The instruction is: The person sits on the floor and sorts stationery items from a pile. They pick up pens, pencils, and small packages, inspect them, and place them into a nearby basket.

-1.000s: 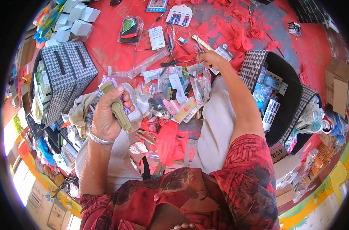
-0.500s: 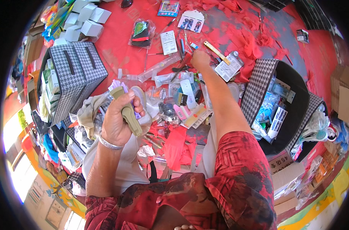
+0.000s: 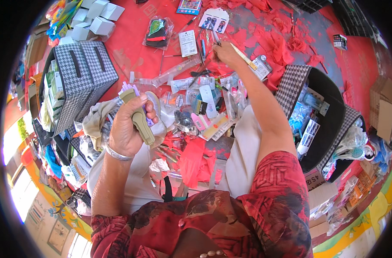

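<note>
My left hand [image 3: 131, 122] is wrapped round an olive-green handle-like piece [image 3: 139, 112] together with several slim purple pieces [image 3: 132, 89]. It is raised over my lap, to the left of the middle. My right hand [image 3: 227, 54] reaches to the far middle, its fingers closed and low over the red cloth. Thin silvery points [image 3: 216, 38] stick out by its fingertips; what they belong to is hidden. Beside this hand lies a yellow ruler-like strip [image 3: 246, 58], partly over a white-backed package [image 3: 261, 69].
Loose packages surround a white tag-shaped card [image 3: 207, 102] in the middle. A houndstooth storage box [image 3: 297, 84] stands right, another [image 3: 82, 79] left. White boxes [image 3: 102, 26] are stacked far left. Torn red scraps [image 3: 275, 45] litter the far cloth. A bagged black item [image 3: 157, 36] lies beyond.
My right hand has moved slightly farther away, and silvery points now show at its fingertips. My left hand keeps its hold on the olive-green and purple pieces.
</note>
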